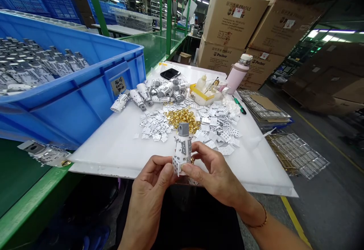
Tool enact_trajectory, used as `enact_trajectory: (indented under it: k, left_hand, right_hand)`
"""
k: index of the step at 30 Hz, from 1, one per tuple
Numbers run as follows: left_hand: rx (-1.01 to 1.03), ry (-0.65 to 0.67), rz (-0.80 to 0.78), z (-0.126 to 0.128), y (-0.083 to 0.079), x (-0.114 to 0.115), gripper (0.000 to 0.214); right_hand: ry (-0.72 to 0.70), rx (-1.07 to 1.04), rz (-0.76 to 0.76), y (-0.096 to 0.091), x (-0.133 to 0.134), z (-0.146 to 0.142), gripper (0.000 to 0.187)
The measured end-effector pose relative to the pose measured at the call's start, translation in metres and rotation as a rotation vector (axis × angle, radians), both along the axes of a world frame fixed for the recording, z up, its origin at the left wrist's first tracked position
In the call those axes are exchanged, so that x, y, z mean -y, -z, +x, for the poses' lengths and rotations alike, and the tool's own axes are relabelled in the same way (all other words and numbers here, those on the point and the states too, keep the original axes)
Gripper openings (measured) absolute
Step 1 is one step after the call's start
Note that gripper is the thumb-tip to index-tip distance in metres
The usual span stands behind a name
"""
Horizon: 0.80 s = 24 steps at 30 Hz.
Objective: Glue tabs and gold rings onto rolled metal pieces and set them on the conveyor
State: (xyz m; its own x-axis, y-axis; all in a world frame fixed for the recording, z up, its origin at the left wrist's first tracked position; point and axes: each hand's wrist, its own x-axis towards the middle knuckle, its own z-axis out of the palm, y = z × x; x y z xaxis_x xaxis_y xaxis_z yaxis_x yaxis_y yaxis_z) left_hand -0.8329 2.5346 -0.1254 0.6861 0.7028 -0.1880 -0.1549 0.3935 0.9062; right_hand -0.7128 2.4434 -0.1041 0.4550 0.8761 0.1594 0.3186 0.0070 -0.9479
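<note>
Upright between both hands, over the near edge of the white board, is a white cylindrical model part (182, 147) with a grey block on top. My left hand (153, 185) pinches its lower left side, where a small white dotted plate (176, 164) stands against the base. On the right, my right hand (213, 170) grips the base with thumb in front and fingers behind; a bit of gold shows beside the fingers. Just beyond lie a heap of gold rings (183, 119) and loose white plates (218, 123). Further back is a pile of similar cylindrical parts (162, 91).
A blue crate (96, 79) full of such parts stands at left. One finished-looking part (45, 154) lies on the green ledge. At the back are a yellow-rimmed tray (200, 97), phone (170, 74), pink flask (238, 74), and green pen (239, 105). Cartons (233, 19) are stacked behind.
</note>
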Motion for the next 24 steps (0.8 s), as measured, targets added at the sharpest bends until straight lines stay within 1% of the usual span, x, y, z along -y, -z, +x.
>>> enact_trajectory:
  k: [3,7,9,11,13,15,18,20,22,24]
  left_hand:
    - [-0.041,0.017,0.053,-0.002,0.000,-0.002,0.021]
    - [-0.045,0.020,0.104,-0.001,-0.006,-0.007,0.023]
    - [-0.047,0.043,0.099,-0.002,-0.007,-0.009,0.022]
    - [-0.050,0.075,0.087,-0.004,-0.007,-0.010,0.020]
    - [-0.049,0.080,0.106,-0.008,-0.005,-0.008,0.019]
    - [-0.060,0.068,0.164,-0.014,-0.003,-0.006,0.020]
    - [-0.088,0.027,0.230,-0.029,-0.003,-0.005,0.021]
    - [-0.126,-0.052,0.239,-0.046,-0.004,-0.010,0.022]
    - [-0.190,-0.189,0.276,-0.068,-0.006,-0.020,0.026]
    - [-0.275,-0.342,0.343,-0.094,-0.007,-0.036,0.031]
  right_hand:
    - [0.005,0.043,-0.003,0.000,0.000,0.000,0.016]
    - [0.038,0.171,-0.008,0.000,0.003,0.002,0.016]
    - [-0.002,0.222,0.013,0.000,0.006,0.005,0.018]
    - [-0.092,0.241,0.013,0.001,0.010,0.009,0.024]
    - [-0.164,0.252,-0.001,0.002,0.013,0.010,0.030]
    - [-0.179,0.265,-0.019,0.004,0.016,0.009,0.032]
    - [-0.125,0.282,-0.038,0.008,0.020,0.006,0.035]
    - [-0.060,0.302,-0.051,0.012,0.023,0.007,0.034]
    - [0.001,0.319,-0.058,0.017,0.025,0.010,0.031]
    - [0.035,0.309,-0.075,0.020,0.027,0.013,0.028]
